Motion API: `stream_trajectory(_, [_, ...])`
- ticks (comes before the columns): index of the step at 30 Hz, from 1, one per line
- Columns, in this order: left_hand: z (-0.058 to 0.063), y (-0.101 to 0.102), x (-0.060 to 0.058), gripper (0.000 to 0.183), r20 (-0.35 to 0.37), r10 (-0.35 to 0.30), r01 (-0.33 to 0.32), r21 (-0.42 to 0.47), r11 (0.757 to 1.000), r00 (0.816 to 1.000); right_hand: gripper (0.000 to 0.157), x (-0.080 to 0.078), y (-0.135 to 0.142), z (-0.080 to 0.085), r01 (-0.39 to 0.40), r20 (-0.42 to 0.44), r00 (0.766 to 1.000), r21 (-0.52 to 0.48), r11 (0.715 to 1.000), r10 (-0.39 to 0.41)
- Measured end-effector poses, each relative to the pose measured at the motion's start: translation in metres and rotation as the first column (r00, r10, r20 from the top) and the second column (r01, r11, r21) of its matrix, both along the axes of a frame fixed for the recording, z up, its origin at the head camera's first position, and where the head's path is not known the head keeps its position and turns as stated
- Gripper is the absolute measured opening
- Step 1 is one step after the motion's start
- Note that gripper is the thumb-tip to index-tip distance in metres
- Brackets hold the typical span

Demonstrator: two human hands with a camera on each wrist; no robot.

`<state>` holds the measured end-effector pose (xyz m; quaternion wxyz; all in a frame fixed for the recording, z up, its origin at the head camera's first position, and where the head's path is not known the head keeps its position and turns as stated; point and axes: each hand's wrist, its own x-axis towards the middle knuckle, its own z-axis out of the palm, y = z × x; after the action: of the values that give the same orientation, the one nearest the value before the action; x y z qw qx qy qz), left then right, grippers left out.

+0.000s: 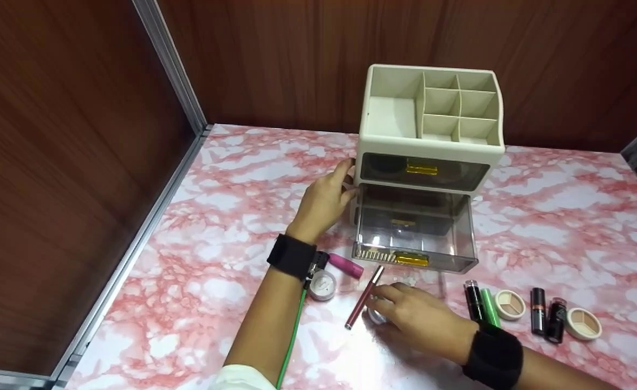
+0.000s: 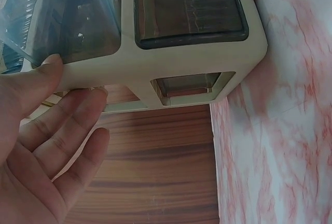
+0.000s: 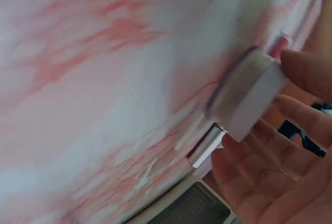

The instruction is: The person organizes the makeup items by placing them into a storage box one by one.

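Note:
My left hand point(image 1: 323, 203) grips the left side of a cream makeup organizer point(image 1: 432, 145). In the left wrist view its thumb lies on the frame beside a drawer, with fingertips at a side opening. The lower clear drawer point(image 1: 459, 264), with a gold handle, is pulled out; the upper one point(image 1: 383, 167) is closed. Down on the table my right hand point(image 1: 424, 319) holds a small round jar point(image 3: 244, 92) between thumb and fingers, largely hidden from the head view. Just left of those fingers lies a dark red lip gloss tube point(image 1: 363, 300) with a silver end.
A pink tube point(image 1: 346, 266) and a clear round jar point(image 1: 323, 286) lie by my left wrist. To the right are a black tube point(image 1: 474, 300), a green tube point(image 1: 489, 307), two round palettes point(image 1: 510, 305) and two black lipsticks point(image 1: 538, 310). Wooden panels point(image 1: 286, 65) enclose the table.

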<state>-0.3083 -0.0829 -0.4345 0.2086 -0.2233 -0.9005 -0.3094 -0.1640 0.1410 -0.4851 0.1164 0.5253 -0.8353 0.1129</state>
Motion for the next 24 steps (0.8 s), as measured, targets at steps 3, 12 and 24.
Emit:
stream_trajectory(3, [0.000, -0.001, 0.000, 0.056, -0.003, -0.007, 0.007, 0.008, 1.000, 1.000, 0.043, -0.001, 0.001, 0.000, -0.029, -0.038, 0.999, 0.017, 0.999, 0.029])
stream_trajectory(12, [-0.001, 0.001, -0.001, 0.058, 0.033, -0.029, 0.028, 0.030, 0.999, 0.999, 0.033, 0.004, 0.006, 0.003, -0.119, -0.080, 0.990, 0.016, 0.993, 0.120])
stream_trajectory(24, [0.000, 0.001, -0.001, 0.056, 0.020, -0.003, 0.003, 0.010, 1.000, 1.000, 0.040, 0.016, 0.026, 0.034, -0.162, -0.036, 0.986, 0.005, 0.987, 0.163])
